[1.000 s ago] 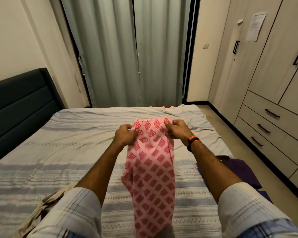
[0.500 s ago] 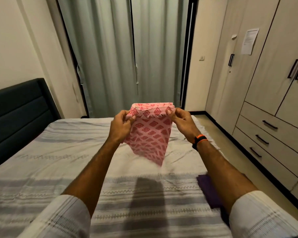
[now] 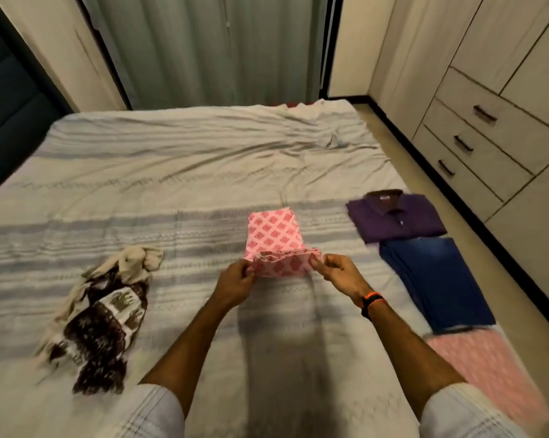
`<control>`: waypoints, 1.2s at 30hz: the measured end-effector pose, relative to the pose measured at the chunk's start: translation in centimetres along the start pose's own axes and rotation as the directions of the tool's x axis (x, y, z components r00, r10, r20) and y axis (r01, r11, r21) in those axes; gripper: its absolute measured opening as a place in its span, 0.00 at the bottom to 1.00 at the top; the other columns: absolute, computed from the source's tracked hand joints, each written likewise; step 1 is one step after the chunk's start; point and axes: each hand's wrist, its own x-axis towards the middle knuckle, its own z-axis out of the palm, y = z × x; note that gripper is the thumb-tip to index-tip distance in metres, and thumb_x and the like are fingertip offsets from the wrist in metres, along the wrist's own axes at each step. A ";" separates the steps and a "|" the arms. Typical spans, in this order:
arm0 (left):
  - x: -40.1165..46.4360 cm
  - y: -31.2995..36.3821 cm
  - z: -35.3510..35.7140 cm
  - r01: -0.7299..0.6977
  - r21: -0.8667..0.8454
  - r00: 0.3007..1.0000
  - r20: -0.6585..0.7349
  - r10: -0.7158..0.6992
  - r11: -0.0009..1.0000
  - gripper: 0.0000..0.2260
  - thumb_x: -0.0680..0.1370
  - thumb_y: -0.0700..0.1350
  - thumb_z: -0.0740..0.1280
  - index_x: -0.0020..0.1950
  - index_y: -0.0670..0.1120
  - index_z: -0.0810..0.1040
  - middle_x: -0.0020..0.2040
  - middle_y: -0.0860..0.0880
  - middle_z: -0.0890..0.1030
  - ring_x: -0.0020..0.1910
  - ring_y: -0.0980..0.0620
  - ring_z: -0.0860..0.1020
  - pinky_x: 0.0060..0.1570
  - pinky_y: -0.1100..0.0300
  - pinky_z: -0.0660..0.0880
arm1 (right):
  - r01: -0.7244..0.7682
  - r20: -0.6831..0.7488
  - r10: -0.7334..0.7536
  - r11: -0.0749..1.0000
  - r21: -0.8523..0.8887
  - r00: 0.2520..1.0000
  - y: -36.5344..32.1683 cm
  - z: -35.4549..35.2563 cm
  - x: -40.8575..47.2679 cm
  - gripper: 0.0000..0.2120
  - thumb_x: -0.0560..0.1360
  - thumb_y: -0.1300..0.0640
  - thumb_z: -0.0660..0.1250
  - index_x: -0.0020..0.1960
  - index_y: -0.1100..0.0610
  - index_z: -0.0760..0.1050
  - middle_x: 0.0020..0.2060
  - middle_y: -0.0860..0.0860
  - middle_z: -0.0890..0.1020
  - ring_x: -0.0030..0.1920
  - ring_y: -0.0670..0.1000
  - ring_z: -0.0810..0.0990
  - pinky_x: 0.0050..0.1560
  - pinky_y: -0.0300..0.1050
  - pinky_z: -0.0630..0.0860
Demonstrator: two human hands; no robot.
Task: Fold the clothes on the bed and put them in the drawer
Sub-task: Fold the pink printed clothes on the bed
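At the centre of the frame the folded cloth point(image 3: 273, 237) is pink with red diamond shapes, lying on a bedsheet point(image 3: 172, 172) of pale cream with grey stripes and zigzag lines. At the right a purple shirt point(image 3: 396, 218) sits above dark blue jeans point(image 3: 434, 279) and a blurred pink garment point(image 3: 488, 368), perhaps finely patterned. At the left a crumpled garment point(image 3: 102, 314) is cream with dark brown print.

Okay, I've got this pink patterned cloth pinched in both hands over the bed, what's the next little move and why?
Probably lower the near edge and lay it flat. The left hand and right hand pinch the near corners of the pink patterned cloth, while its far part already lies on the bed. Once flat, it can join the folded purple shirt and blue jeans on the right.
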 end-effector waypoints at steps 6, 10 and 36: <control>-6.5 -6.1 4.9 0.093 0.076 0.983 0.152 -0.104 0.993 0.07 0.79 0.42 0.66 0.53 0.40 0.79 0.53 0.41 0.82 0.53 0.42 0.79 0.50 0.55 0.73 | -0.147 0.046 0.154 0.981 -0.128 0.987 8.7 2.5 -5.0 0.28 0.68 0.31 0.70 0.36 0.57 0.69 0.33 0.53 0.69 0.36 0.51 0.68 0.43 0.46 0.66; -10.3 -7.5 6.9 0.120 0.068 0.974 0.187 -0.131 0.990 0.11 0.79 0.46 0.67 0.59 0.42 0.79 0.55 0.45 0.82 0.54 0.46 0.79 0.47 0.59 0.70 | -0.197 0.095 0.213 0.969 -0.149 0.972 10.9 3.1 -8.5 0.22 0.75 0.43 0.70 0.44 0.64 0.79 0.35 0.47 0.78 0.36 0.46 0.74 0.45 0.42 0.70; -26.0 -9.9 16.7 0.256 0.187 0.923 0.243 -0.297 0.948 0.11 0.80 0.47 0.66 0.58 0.41 0.79 0.54 0.43 0.82 0.49 0.47 0.78 0.46 0.60 0.69 | -0.290 0.246 0.348 0.926 -0.243 0.904 19.9 2.3 -22.5 0.09 0.78 0.50 0.68 0.53 0.55 0.79 0.51 0.50 0.84 0.49 0.49 0.84 0.57 0.51 0.80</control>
